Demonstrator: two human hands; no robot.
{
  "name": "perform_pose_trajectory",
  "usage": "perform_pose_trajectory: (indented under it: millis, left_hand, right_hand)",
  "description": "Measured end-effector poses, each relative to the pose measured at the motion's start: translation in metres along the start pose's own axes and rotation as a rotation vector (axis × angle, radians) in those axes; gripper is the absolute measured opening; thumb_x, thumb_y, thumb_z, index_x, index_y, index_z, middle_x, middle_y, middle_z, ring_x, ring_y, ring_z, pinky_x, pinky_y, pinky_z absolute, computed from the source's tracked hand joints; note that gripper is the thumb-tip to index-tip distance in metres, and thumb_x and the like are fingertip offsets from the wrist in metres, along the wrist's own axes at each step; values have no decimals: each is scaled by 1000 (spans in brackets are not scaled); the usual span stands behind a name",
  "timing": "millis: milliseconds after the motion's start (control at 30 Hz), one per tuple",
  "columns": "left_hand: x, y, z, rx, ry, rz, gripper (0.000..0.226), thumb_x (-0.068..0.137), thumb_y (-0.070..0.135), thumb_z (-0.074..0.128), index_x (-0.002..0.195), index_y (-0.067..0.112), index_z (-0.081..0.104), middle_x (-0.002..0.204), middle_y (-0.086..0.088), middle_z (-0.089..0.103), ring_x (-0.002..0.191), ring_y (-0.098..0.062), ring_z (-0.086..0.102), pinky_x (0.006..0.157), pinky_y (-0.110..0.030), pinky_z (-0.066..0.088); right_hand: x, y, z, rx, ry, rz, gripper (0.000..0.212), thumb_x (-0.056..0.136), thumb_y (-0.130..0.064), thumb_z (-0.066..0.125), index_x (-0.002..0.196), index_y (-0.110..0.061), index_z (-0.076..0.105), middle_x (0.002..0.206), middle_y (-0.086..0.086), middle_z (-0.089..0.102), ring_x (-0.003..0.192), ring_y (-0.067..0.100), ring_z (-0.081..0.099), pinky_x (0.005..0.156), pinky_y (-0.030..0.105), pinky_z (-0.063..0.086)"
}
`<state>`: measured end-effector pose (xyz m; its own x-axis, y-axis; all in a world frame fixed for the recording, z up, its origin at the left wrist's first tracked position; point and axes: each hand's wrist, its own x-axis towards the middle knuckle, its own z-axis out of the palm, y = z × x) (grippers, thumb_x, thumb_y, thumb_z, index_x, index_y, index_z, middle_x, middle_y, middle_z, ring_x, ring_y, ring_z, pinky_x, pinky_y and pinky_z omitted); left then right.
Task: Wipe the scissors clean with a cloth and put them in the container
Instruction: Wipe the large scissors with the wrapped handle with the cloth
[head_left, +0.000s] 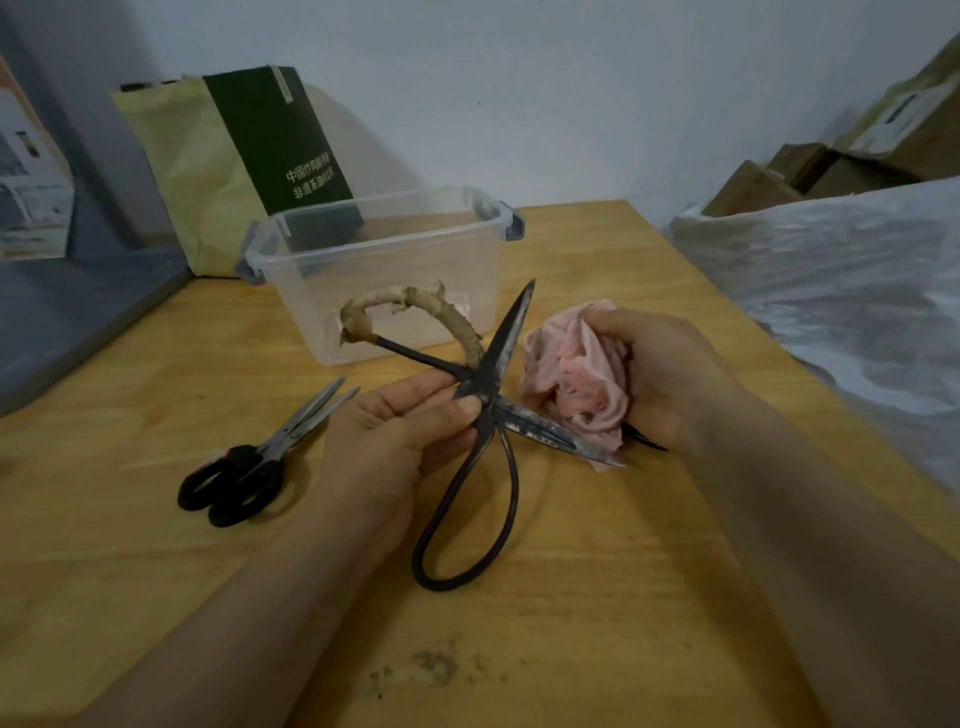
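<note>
Old scissors (485, 400) held above the table (571, 571), centre, blades spread in an X. Left hand (395, 431) pinches them at the pivot; right hand (660, 374) grips the bunched cloth (576, 374) against the near-right blade. Judged heavy, stiff, points sharp; best held at pivot or loops. Count: two scissors, including black scissors (260, 462) lying left; one cloth; one container (306, 291), far

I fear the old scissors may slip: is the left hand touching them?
Touching. The head view shows the left hand pinching the old scissors at their pivot between thumb and fingers, while the right hand holds the pink cloth.
</note>
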<state>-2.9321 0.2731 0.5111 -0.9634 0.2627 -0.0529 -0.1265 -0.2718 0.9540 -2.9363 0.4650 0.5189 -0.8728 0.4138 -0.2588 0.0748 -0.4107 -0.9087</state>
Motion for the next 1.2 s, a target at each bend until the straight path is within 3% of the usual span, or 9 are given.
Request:
perform_pose_trajectory:
  millis: [333,400,467,533,633,767,867,1033,1200]
  left_hand:
    - [5,1,-5,12,4,27,34,70,0,66,103,1,68,90,-10,75,72,-13,71,62,-18,57]
    - [5,1,-5,9,10,31,33,67,1,66,100,3,68,87,-8,75,71,-12,71,62,-18,57]
    - [4,1,-4,11,10,34,35,62,4,67,97,4,69,86,-8,75,70,-12,71,62,-18,57]
    - [4,1,-4,20,10,31,32,64,3,67,96,5,69,86,-8,75,71,-13,71,61,-18,57]
    - [4,0,-4,32,17,17,24,74,-4,65,94,7,70,86,-7,75,72,-13,72,59,-17,56]
    - [4,0,-4,30,26,7,25,74,-4,66,97,5,70,89,-9,75,74,-15,71,58,-17,55]
    - [5,-2,-4,24,32,2,29,73,-5,67,101,3,69,90,-10,75,74,-15,71,57,-17,55]
    - [6,-2,-4,8,32,3,32,71,-3,68,103,2,68,91,-10,75,73,-14,71,58,-17,55]
    - [5,-3,-5,15,27,13,47,59,5,70,105,1,67,92,-11,74,75,-16,71,61,-19,57]
  right_hand:
    - [-11,-9,-5,-25,-109,-18,39,80,3,39,100,-8,70,105,20,69,95,35,67,84,43,55]
    - [-17,-9,-6,-400,-27,-164,39,82,3,41,100,-16,70,106,13,68,97,33,65,79,39,56]
    - [-19,-9,-9,-1112,157,-431,40,84,-1,48,111,-24,66,120,1,61,115,27,54,90,36,44]
    - [-23,-8,-8,-1409,257,-761,42,82,0,51,112,-27,66,129,-3,55,125,22,41,103,36,27]
    - [-26,-7,-2,-1208,90,-891,38,84,0,50,106,-23,70,118,-5,65,119,18,50,108,38,29]
    - [-25,-3,0,-1540,1,-627,35,92,-35,53,127,-34,56,121,-7,62,118,17,46,95,32,22]
    - [-26,-5,1,-1577,24,-563,18,91,-30,58,105,-30,68,102,-3,67,104,20,54,89,32,26]
    - [-27,-9,-1,-1066,329,-992,14,92,-21,57,104,-19,64,113,-4,50,85,12,52,71,27,41]
    - [-26,12,11,-1006,-13,-914,7,86,-20,65,93,-24,65,100,-10,58,80,6,57,69,20,46]
